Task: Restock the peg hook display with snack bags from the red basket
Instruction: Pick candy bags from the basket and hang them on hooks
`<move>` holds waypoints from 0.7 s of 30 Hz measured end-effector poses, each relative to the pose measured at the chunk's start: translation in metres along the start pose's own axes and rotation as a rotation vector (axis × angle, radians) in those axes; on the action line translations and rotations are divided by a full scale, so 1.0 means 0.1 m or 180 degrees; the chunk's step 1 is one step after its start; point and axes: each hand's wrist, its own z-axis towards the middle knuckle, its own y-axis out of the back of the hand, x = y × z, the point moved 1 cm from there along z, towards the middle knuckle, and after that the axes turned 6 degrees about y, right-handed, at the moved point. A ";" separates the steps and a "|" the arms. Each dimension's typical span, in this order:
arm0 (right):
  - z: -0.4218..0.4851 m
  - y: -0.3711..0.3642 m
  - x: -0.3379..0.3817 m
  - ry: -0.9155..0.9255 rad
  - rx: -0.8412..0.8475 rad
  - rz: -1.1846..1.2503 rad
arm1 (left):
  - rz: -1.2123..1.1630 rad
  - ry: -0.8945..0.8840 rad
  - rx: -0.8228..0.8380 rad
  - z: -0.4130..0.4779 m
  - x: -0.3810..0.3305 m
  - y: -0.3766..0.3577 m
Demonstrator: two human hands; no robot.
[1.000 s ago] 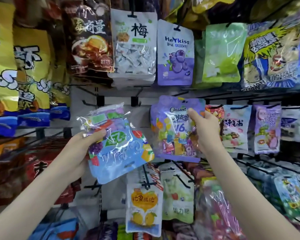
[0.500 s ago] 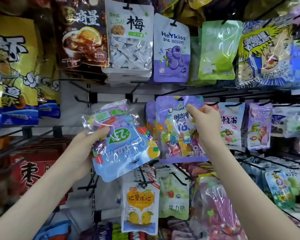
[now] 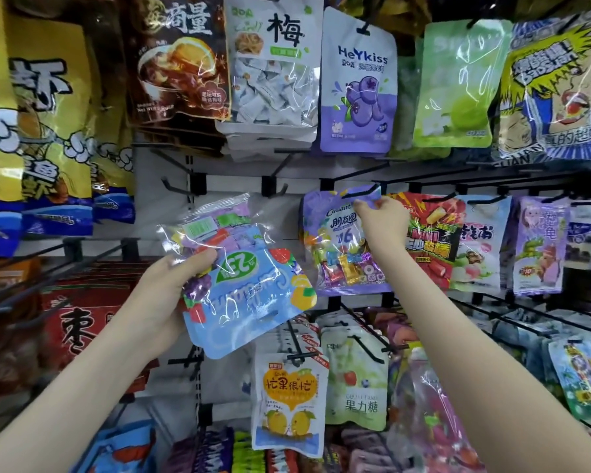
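My left hand grips a light blue candy bag with fruit pictures, held upside down and tilted in front of the white pegboard. My right hand pinches the top edge of a purple candy bag right at a black peg hook in the middle row. That bag hangs down below my fingers, beside a red snack bag. The red basket is out of sight.
Bare black hooks jut from the pegboard above my left hand. Full rows of hanging bags surround them: yellow bags at left, a white plum bag and a blueberry bag above, a mango bag below.
My right hand slid up from the purple bag's side to its top edge at the hook. The left hand and its blue bag stayed about where they were.
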 end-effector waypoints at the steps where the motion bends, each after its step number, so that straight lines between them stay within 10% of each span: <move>1: 0.02 -0.04 0.00 -0.0022 0.0015 -0.0032 | 0.0015 0.0000 -0.0053 0.01 0.01 0.02; 14: -0.21 0.01 -0.22 0.0226 0.0210 0.0187 | -0.0022 0.0235 -0.0010 -0.02 0.18 0.01; 21: -0.89 0.36 -0.24 0.2707 0.1110 0.0010 | -0.0108 0.0876 0.0092 -0.10 0.31 -0.28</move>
